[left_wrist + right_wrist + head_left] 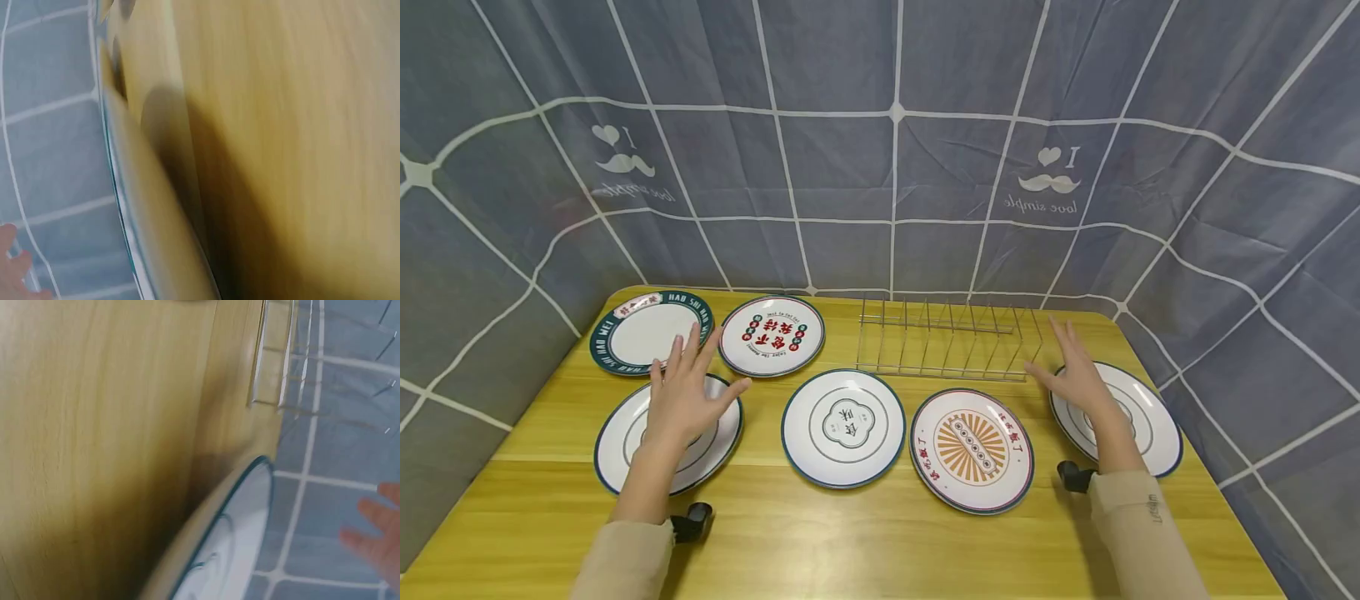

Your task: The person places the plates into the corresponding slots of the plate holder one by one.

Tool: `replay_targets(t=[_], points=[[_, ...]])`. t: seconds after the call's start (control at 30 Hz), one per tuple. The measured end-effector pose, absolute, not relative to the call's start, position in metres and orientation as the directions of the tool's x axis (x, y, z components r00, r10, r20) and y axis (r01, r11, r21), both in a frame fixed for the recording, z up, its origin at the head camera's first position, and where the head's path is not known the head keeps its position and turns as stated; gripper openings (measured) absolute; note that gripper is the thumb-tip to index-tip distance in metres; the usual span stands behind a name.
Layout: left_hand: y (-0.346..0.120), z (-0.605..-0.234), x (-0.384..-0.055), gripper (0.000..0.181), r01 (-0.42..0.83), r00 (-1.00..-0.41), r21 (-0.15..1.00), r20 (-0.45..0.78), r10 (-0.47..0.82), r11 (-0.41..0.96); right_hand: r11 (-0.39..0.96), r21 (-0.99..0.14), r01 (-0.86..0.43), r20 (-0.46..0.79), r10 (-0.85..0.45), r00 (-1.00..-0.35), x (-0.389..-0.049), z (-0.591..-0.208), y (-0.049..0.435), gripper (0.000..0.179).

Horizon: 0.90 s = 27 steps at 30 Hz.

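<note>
My left hand [681,406], fingers spread, hovers over a white plate [617,454] with a dark blue rim at the left, hiding part of it. The fingertips overlap the green-rimmed plate [601,346] behind. On the right, my right hand [1081,382] has its fingers spread above another white plate [1150,425] with a blue rim. Its thumb points toward the right end of the wire rack [940,373]. Neither hand holds anything. In the right wrist view, fingers [369,540] show beyond the plate [247,512]; the left wrist view catches fingertips [15,269] at its lower left.
Between the hands lie a white plate [805,417] with a grey emblem and a plate [925,433] with an orange sunburst. A plate with red lettering [741,333] sits farther back. A grey checked curtain [835,167] surrounds the wooden table [850,542] at the back and sides.
</note>
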<state>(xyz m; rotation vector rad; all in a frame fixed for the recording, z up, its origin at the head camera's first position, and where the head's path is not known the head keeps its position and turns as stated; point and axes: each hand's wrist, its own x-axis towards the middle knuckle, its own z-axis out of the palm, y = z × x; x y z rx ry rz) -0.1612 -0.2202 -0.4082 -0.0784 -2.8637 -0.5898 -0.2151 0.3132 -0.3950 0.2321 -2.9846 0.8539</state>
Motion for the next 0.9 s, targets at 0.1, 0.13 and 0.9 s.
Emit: replay_targets(t=[0.1, 0.13, 0.9], points=[[-0.234, -0.407, -0.155, 0.087, 0.087, -0.958, 0.534, 0.276, -0.076, 0.841, 0.705, -0.689, -0.169, 0.090, -0.148, -0.985, -0.224, -0.402, 0.322, 0.085], [-0.240, -0.407, -0.153, 0.087, 0.089, -0.951, 0.586, 0.290, -0.106, 0.805, 0.663, -0.727, -0.177, 0.099, -0.154, -0.983, -0.226, -0.405, 0.324, 0.083], [-0.336, -0.438, -0.110, 0.088, -0.248, -0.964, 0.833, -0.161, -0.212, 0.495, 0.371, -0.925, -0.085, 0.023, -0.170, -0.985, -0.250, -0.426, 0.336, 0.065]])
